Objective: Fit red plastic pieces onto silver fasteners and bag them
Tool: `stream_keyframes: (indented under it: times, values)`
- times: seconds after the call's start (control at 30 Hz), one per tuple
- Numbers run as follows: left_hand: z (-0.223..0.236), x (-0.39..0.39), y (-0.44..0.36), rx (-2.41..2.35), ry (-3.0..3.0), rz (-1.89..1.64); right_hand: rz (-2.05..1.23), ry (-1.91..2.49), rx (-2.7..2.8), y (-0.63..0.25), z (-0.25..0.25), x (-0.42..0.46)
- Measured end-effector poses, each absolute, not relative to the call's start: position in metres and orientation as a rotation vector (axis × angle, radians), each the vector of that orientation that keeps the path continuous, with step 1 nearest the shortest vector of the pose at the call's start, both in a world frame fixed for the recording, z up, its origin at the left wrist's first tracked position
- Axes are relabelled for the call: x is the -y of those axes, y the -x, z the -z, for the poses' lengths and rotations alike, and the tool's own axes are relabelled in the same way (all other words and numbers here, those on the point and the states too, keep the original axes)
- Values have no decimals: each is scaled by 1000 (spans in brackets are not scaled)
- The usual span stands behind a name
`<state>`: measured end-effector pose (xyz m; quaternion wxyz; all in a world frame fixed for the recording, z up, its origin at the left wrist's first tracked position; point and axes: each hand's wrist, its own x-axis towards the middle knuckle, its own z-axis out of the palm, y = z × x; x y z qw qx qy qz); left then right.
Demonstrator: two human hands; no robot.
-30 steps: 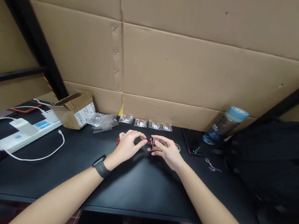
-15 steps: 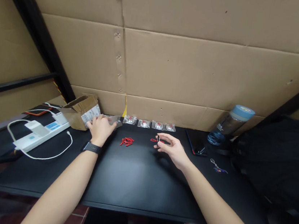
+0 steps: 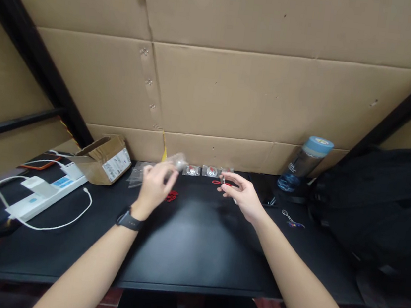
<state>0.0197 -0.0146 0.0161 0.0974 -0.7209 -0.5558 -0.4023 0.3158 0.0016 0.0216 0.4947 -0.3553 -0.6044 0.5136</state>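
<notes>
My left hand point(image 3: 157, 182), a dark watch on its wrist, is raised over the back of the table. Its fingers are closed on a clear plastic bag point(image 3: 178, 159), blurred by motion. Partly behind this hand lies a small pile of red cords point(image 3: 172, 196). My right hand point(image 3: 240, 193) pinches a small round disc point(image 3: 223, 180) with a silvery edge, held on its side; a red cord loop point(image 3: 216, 182) sticks out from it. Beyond the hands, a row of bagged round pieces point(image 3: 191, 170) with red cords lies along the cardboard wall. More clear bags point(image 3: 136, 174) lie left of my left hand.
An open cardboard box point(image 3: 109, 162) and a white power strip point(image 3: 40, 198) with cables stand at left. To the right are a dark phone-like slab point(image 3: 261, 188), a water bottle point(image 3: 299, 165), a keychain point(image 3: 292, 222) and a black backpack point(image 3: 374, 210).
My left hand has left the clear bags beside the box and moved right with one bag in its fingers. My right hand keeps its pinch on the disc. The view has shifted slightly.
</notes>
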Motion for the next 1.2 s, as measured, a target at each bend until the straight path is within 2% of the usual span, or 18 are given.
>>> stream_keyframes:
  times: [0.17, 0.33, 0.67, 0.93, 1.2]
  values:
    - [12, 28, -79, 1285, 2668, 839, -1179, 876, 1461, -325, -25, -6]
    - [17, 32, -85, 1224, 2913, 644, -1135, 936, 1542, -330, -22, -11]
    - [7, 34, -67, 1182, 3044, 471, -513, 1042, 2197, -335, -23, -4]
    - [14, 36, -70, 1129, 3059, 406, -410, 1213, 2545, -329, -18, 3]
    - [17, 34, -69, 1121, 3075, 397, -356, 1227, 2549, -320, -5, -2]
